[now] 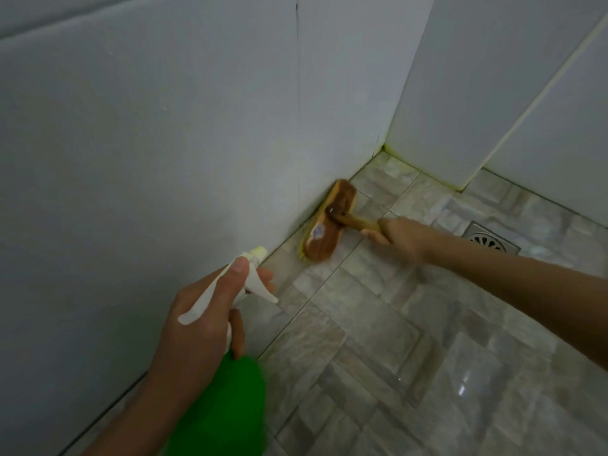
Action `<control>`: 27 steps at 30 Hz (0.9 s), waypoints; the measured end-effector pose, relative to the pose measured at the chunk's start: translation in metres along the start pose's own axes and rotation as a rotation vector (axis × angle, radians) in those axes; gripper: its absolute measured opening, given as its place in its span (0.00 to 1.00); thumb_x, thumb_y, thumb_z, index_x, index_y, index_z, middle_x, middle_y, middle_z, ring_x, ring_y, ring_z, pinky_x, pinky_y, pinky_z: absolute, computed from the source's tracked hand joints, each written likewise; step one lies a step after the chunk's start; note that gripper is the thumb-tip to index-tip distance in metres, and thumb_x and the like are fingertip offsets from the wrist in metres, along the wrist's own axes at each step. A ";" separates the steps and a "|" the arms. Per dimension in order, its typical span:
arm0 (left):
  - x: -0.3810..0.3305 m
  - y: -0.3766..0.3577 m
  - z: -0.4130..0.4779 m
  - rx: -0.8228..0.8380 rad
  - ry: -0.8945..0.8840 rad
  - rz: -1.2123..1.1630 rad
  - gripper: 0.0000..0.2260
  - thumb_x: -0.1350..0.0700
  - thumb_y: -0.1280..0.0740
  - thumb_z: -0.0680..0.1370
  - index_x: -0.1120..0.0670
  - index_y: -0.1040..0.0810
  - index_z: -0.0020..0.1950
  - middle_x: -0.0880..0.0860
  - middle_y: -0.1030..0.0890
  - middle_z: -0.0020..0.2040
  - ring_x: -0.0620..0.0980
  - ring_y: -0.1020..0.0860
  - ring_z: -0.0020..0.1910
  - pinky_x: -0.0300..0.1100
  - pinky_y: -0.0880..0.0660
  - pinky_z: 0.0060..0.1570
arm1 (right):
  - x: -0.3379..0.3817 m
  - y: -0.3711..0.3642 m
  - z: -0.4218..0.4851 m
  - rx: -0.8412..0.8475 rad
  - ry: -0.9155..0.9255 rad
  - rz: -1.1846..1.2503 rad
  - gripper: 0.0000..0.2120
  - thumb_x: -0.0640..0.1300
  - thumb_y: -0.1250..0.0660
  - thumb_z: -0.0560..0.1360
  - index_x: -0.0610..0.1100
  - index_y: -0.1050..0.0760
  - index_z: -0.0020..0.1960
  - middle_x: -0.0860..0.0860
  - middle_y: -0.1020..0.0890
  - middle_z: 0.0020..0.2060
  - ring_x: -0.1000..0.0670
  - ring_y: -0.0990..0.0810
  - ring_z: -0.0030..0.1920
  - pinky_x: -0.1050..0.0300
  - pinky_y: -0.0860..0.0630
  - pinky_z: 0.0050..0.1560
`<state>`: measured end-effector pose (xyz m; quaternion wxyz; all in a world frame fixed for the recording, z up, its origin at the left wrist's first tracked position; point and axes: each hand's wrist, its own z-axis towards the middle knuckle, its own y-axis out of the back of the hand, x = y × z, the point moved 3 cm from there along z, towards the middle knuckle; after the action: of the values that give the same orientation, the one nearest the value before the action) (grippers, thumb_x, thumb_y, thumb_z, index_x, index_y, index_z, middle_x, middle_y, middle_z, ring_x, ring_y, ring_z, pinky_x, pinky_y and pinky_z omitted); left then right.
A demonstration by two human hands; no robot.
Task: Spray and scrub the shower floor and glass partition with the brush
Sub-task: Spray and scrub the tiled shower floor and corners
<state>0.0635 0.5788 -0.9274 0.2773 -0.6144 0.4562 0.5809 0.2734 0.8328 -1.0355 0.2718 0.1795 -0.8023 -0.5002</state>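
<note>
Right grip, arm outstretched, curls round the brush handle; its head sits beyond, on the shower floor against the wall. Left grip clasps the spray bottle.

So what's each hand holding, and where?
The left hand grips the spray bottle at its neck; the right hand grips the brush by its handle.

You are working in dim, greyish light; white glints are showing on the floor tiles at lower right, wall joints are bowing toward the edges, and everything is looking soft
</note>
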 end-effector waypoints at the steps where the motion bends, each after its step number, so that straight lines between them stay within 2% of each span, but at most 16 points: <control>1: 0.001 0.003 -0.003 -0.003 0.013 0.004 0.31 0.29 0.41 0.68 0.51 0.13 0.49 0.46 0.19 0.28 0.47 0.31 0.18 0.34 0.33 0.22 | -0.018 0.009 0.014 -0.045 -0.101 0.031 0.24 0.60 0.51 0.80 0.41 0.30 0.45 0.45 0.24 0.39 0.45 0.23 0.40 0.55 0.31 0.41; 4: 0.001 0.008 -0.005 0.005 0.025 0.003 0.36 0.20 0.39 0.63 0.48 0.12 0.46 0.46 0.20 0.26 0.46 0.30 0.18 0.35 0.31 0.22 | -0.058 0.047 0.038 -0.156 -0.306 0.001 0.24 0.57 0.51 0.82 0.38 0.30 0.43 0.38 0.21 0.44 0.42 0.24 0.43 0.56 0.34 0.43; 6: 0.002 0.007 -0.004 0.018 0.020 0.006 0.41 0.16 0.40 0.59 0.48 0.12 0.48 0.45 0.19 0.27 0.47 0.30 0.19 0.36 0.30 0.23 | -0.063 0.052 0.038 -0.173 -0.344 -0.014 0.26 0.55 0.52 0.83 0.35 0.27 0.49 0.36 0.21 0.49 0.40 0.23 0.46 0.54 0.32 0.45; 8: 0.002 0.000 -0.003 0.032 0.011 -0.025 0.35 0.20 0.38 0.63 0.47 0.12 0.48 0.47 0.15 0.34 0.48 0.30 0.19 0.35 0.31 0.22 | -0.055 0.046 0.031 -0.190 -0.381 0.083 0.26 0.53 0.53 0.83 0.32 0.27 0.55 0.34 0.21 0.50 0.37 0.22 0.50 0.51 0.29 0.48; 9: 0.002 -0.006 -0.003 0.047 0.009 -0.036 0.30 0.24 0.38 0.66 0.45 0.12 0.46 0.53 0.14 0.38 0.49 0.30 0.19 0.35 0.32 0.23 | -0.050 0.040 0.024 -0.175 -0.422 0.159 0.27 0.54 0.53 0.83 0.32 0.27 0.54 0.34 0.21 0.48 0.37 0.21 0.48 0.51 0.28 0.46; 10: 0.001 -0.011 -0.001 0.064 0.005 -0.034 0.26 0.27 0.39 0.68 0.44 0.12 0.44 0.62 0.15 0.42 0.50 0.30 0.19 0.35 0.33 0.23 | -0.048 0.034 0.018 -0.167 -0.468 0.332 0.26 0.56 0.51 0.82 0.34 0.26 0.49 0.36 0.21 0.41 0.39 0.21 0.41 0.52 0.28 0.40; 12: 0.000 -0.019 0.001 0.088 -0.008 -0.028 0.24 0.30 0.40 0.70 0.43 0.12 0.43 0.70 0.17 0.44 0.51 0.30 0.20 0.35 0.32 0.24 | -0.044 0.015 0.002 -0.205 -0.582 0.959 0.21 0.57 0.45 0.80 0.42 0.31 0.38 0.45 0.28 0.27 0.48 0.29 0.24 0.61 0.32 0.26; 14: -0.003 -0.025 0.003 0.097 -0.011 -0.046 0.23 0.30 0.41 0.70 0.43 0.12 0.43 0.71 0.17 0.45 0.53 0.30 0.20 0.36 0.32 0.24 | -0.038 -0.004 -0.012 -0.284 -0.627 1.471 0.17 0.53 0.42 0.80 0.46 0.35 0.36 0.51 0.32 0.23 0.54 0.36 0.18 0.66 0.38 0.20; 17: -0.009 -0.026 0.009 0.118 -0.024 -0.089 0.23 0.31 0.41 0.71 0.44 0.12 0.43 0.62 0.14 0.45 0.52 0.30 0.20 0.37 0.32 0.23 | -0.026 -0.011 -0.015 -0.523 -0.673 1.913 0.14 0.51 0.46 0.82 0.46 0.36 0.39 0.52 0.36 0.24 0.56 0.38 0.18 0.66 0.38 0.19; 19: -0.009 -0.025 0.013 0.116 -0.037 -0.086 0.23 0.31 0.41 0.71 0.44 0.12 0.44 0.55 0.13 0.42 0.50 0.30 0.20 0.36 0.33 0.23 | -0.023 -0.001 0.005 -0.656 -0.696 1.977 0.14 0.51 0.50 0.83 0.46 0.35 0.42 0.51 0.38 0.27 0.55 0.38 0.19 0.66 0.37 0.19; 20: -0.009 -0.024 0.014 0.106 -0.042 -0.076 0.23 0.31 0.41 0.71 0.44 0.12 0.44 0.53 0.13 0.40 0.50 0.30 0.19 0.35 0.33 0.23 | -0.021 0.008 0.019 -0.670 -0.706 1.958 0.15 0.52 0.50 0.83 0.46 0.35 0.42 0.50 0.38 0.28 0.55 0.39 0.19 0.66 0.37 0.19; 23: -0.007 -0.022 0.014 0.085 -0.038 -0.023 0.24 0.29 0.42 0.70 0.43 0.12 0.44 0.52 0.18 0.28 0.48 0.30 0.18 0.35 0.32 0.23 | -0.009 0.028 0.054 -0.566 -0.694 1.846 0.16 0.53 0.52 0.83 0.43 0.33 0.52 0.49 0.36 0.28 0.53 0.38 0.19 0.64 0.37 0.19; 24: -0.004 -0.021 0.014 0.087 -0.032 -0.013 0.25 0.28 0.41 0.69 0.42 0.12 0.44 0.56 0.19 0.29 0.49 0.30 0.18 0.35 0.32 0.23 | -0.006 0.028 0.061 -0.546 -0.698 1.821 0.16 0.54 0.52 0.82 0.42 0.33 0.54 0.49 0.35 0.27 0.53 0.37 0.19 0.63 0.36 0.19; 25: -0.002 -0.021 0.014 0.093 -0.030 -0.006 0.26 0.26 0.41 0.69 0.42 0.12 0.44 0.63 0.17 0.34 0.50 0.30 0.18 0.35 0.32 0.23 | -0.004 0.028 0.060 -0.537 -0.694 1.786 0.17 0.54 0.51 0.82 0.42 0.33 0.55 0.48 0.34 0.27 0.52 0.36 0.19 0.62 0.36 0.19; 27: 0.003 -0.021 0.014 0.091 -0.024 0.006 0.27 0.25 0.40 0.69 0.42 0.12 0.45 0.70 0.17 0.43 0.51 0.30 0.19 0.35 0.32 0.24 | -0.007 0.022 0.047 -0.551 -0.695 1.706 0.16 0.54 0.50 0.82 0.43 0.32 0.49 0.49 0.35 0.28 0.52 0.35 0.22 0.63 0.36 0.20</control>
<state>0.0757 0.5994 -0.9363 0.3088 -0.5925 0.4807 0.5679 0.2501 0.8795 -1.0342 0.3240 -0.6930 -0.5528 -0.3304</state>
